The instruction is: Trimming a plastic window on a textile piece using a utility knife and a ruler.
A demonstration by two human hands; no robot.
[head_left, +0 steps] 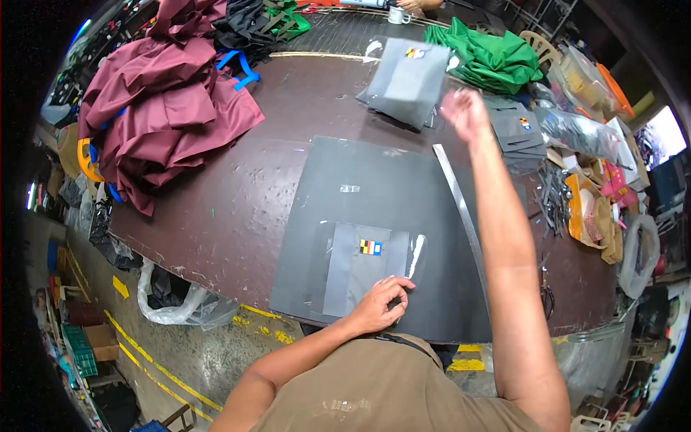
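A folded grey fabric piece in a clear plastic sleeve [360, 266], with a small coloured patch, lies on a dark grey mat [374, 187] near the table's front edge. My left hand [381, 302] pinches the sleeve's near right corner. My right hand [466, 111] is raised and blurred over the far side of the table, fingers loosely apart with nothing visible in them, just right of a stack of grey bagged pieces [407, 79]. Another pile of grey pieces [517, 133] sits right of that hand.
A long metal ruler [461, 209] lies along the mat's right side. Maroon cloth [158, 108] is heaped at the far left, green cloth [489, 57] at the far right. Bags and tools crowd the right edge. Another person's hand and a cup [397, 14] are at the top.
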